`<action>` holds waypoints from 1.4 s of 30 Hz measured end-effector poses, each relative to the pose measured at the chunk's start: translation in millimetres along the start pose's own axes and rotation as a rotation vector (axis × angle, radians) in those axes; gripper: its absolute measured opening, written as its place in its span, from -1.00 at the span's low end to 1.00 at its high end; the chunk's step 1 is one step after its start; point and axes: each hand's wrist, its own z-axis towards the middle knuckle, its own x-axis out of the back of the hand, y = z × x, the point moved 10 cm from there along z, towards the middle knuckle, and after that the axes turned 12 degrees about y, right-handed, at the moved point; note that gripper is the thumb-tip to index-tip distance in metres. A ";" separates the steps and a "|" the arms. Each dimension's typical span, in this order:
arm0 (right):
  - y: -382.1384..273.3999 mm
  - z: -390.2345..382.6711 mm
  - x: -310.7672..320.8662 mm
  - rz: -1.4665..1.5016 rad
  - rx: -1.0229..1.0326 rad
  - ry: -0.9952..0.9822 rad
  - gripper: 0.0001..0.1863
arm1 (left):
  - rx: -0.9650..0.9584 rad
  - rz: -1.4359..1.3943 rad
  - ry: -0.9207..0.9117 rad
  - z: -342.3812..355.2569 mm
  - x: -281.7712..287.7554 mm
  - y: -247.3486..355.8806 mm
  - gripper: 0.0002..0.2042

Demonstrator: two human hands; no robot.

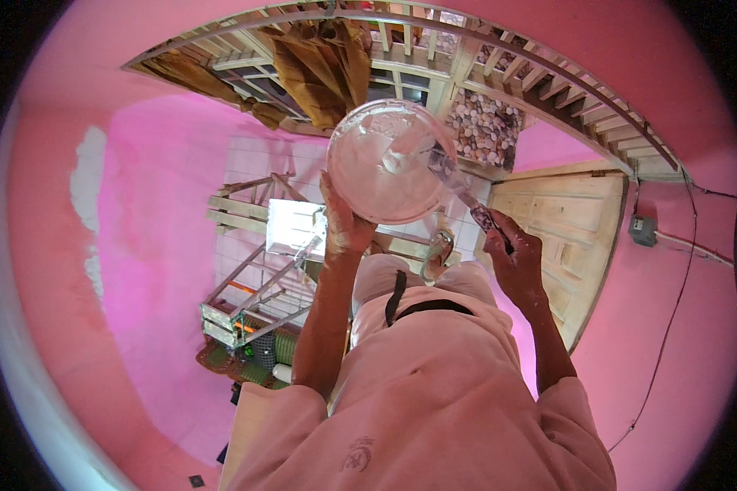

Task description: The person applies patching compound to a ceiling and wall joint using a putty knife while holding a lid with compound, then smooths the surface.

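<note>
My left hand [348, 225] grips a round, pale plastic tub [382, 200] from its lower left side, with the fingers partly hidden beneath it. White, paste-like filler [395, 149] is smeared over the inside of the tub and heaped near its middle. Closed around the dark handle of a putty knife [468, 196] is my right hand [512, 250], just right of the tub. The coated blade of the knife reaches over the tub's right rim and appears to be at the filler; whether it touches is hard to tell.
Far below on the left stands a ladder-like frame [250, 315], near a bright white panel [295, 227]. A pale wooden door [553, 233] is at the right, beside a grey electrical box [643, 231] and hanging cable. Railings [540, 78] and a brown curtain [319, 69] lie ahead. Pink walls surround me.
</note>
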 end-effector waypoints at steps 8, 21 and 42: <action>25.1 -23.4 -17.0 0.506 -0.492 -0.264 -0.66 | -0.090 0.012 -0.057 -5.8 -8.1 5.3 -0.36; 8.4 -13.3 -22.1 0.507 -0.488 -0.364 -0.66 | -0.081 0.270 -0.081 -18.8 -14.7 6.8 -0.31; 23.8 -4.3 -16.9 0.429 -0.233 -0.341 -0.63 | 0.058 0.303 -0.175 -20.2 -18.2 -21.4 -0.35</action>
